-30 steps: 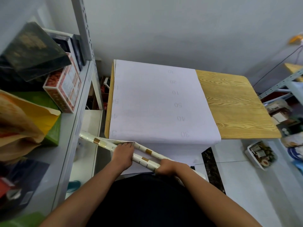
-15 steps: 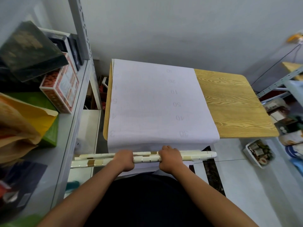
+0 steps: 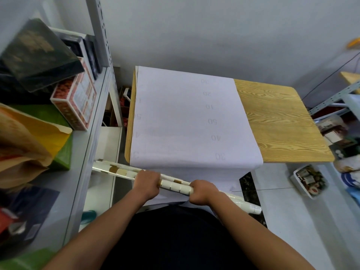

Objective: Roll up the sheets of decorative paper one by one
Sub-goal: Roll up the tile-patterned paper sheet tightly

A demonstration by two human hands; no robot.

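Both hands, left hand point(image 3: 146, 184) and right hand point(image 3: 202, 192), grip the paper roll point(image 3: 175, 187)

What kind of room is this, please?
Probably a small stockroom or packing corner: metal shelving stacked with boxed goods, a small wooden table holding paper sheets, and a tray of oddments on the floor.

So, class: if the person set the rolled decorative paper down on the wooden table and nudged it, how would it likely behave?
The rolled decorative paper is a long, thin tube, so it would probably roll across the wooden table. It looks light and hollow, likely denting if squeezed. Released by the left hand and right hand, it may spring loose.
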